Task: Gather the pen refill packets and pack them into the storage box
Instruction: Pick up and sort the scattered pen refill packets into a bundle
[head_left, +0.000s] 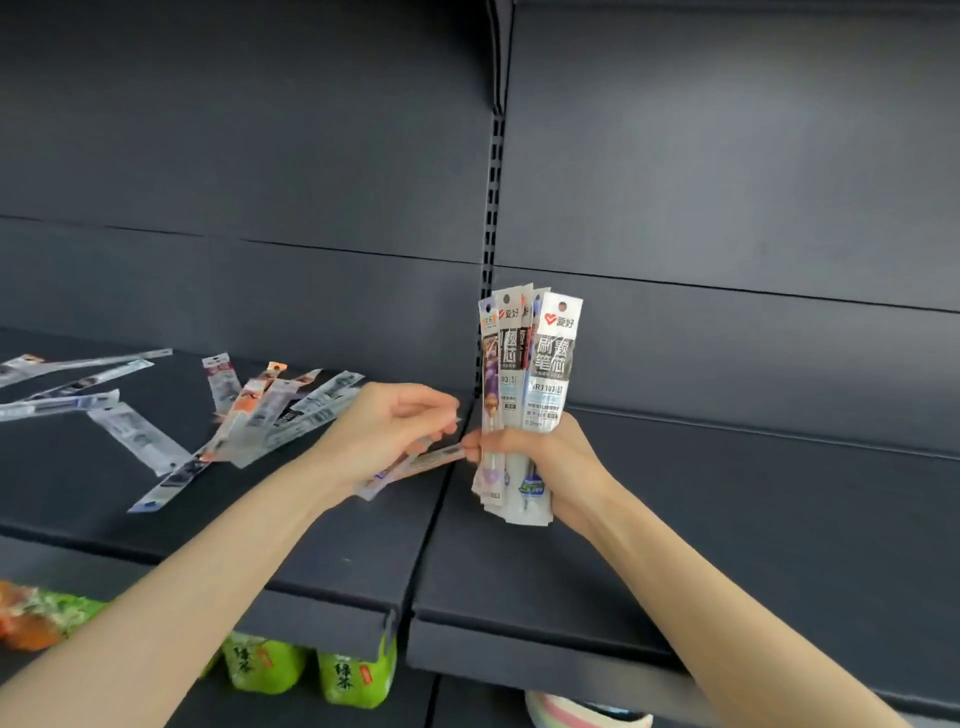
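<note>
On the head camera I read this as the gathering step; packing has not begun, and no storage box shows anywhere in view. The right hand is curled round a bundle of packets, held upright just above the dark shelf with the hang-holes at the top. The left hand pinches a loose packet, perhaps two, since blur stops me counting. It lies nearly flat, with its far end at the right hand's fingers. Well to the left, scattered packets lie criss-crossed on the shelf. Green bottles stand on the level below.

The next move, as I judge it, is to feed the loose packet into the bundle. That calls for easing the right grip just enough to admit it, without letting the slick sleeves fan out or slide down. After that I would send the left hand back for the scattered ones.
</note>
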